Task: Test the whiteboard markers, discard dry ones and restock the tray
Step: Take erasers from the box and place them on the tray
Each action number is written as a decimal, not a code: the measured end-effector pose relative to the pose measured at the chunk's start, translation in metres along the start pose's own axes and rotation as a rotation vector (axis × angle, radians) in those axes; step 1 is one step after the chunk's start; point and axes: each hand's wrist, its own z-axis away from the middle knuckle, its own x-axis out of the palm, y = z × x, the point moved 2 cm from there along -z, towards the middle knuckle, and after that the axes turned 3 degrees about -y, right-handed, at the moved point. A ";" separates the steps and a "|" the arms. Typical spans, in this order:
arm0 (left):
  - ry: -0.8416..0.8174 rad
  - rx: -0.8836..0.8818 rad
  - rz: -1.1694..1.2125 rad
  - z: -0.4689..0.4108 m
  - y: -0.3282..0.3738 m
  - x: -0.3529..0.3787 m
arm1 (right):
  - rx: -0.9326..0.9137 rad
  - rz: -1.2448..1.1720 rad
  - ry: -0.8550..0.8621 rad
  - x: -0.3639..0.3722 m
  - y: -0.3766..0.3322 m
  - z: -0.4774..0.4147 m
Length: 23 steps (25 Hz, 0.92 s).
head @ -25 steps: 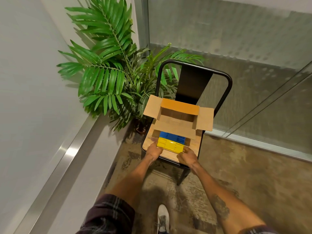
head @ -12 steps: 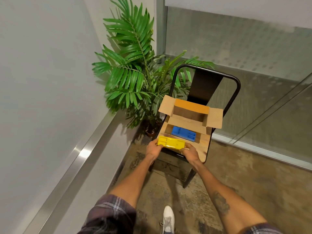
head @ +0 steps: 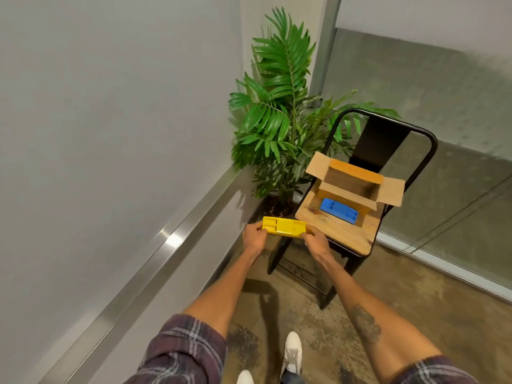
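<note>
A flat yellow plastic tray (head: 285,226) with moulded slots is held level between both hands, in the air left of the chair seat. My left hand (head: 253,238) grips its left end and my right hand (head: 315,239) grips its right end. A matching blue tray (head: 339,210) lies on the wooden chair seat (head: 343,231), in front of an open cardboard box (head: 354,181). No markers are visible.
The black metal chair (head: 393,139) stands in a corner beside a potted palm (head: 279,126). A white wall with a metal rail (head: 155,259) runs along the left. Frosted glass panels are at the right. My white shoes (head: 292,353) are on the concrete floor.
Both hands lifted the yellow tray off the chair seat and carried it left, away from the chair. The blue tray stayed on the seat. The view swung left.
</note>
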 end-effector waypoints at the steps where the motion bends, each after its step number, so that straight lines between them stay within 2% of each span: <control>1: 0.023 -0.004 0.021 0.009 -0.008 -0.012 | -0.004 0.003 -0.016 0.011 -0.002 0.006; 5: 0.157 -0.012 0.054 0.044 -0.034 -0.052 | -0.004 0.029 -0.075 0.053 -0.011 0.026; 13: 0.408 -0.091 0.072 0.106 -0.103 -0.109 | -0.123 0.140 -0.244 0.128 -0.032 0.075; 23: 0.770 -0.257 0.232 0.249 -0.174 -0.144 | -0.240 0.147 -0.565 0.214 -0.021 0.165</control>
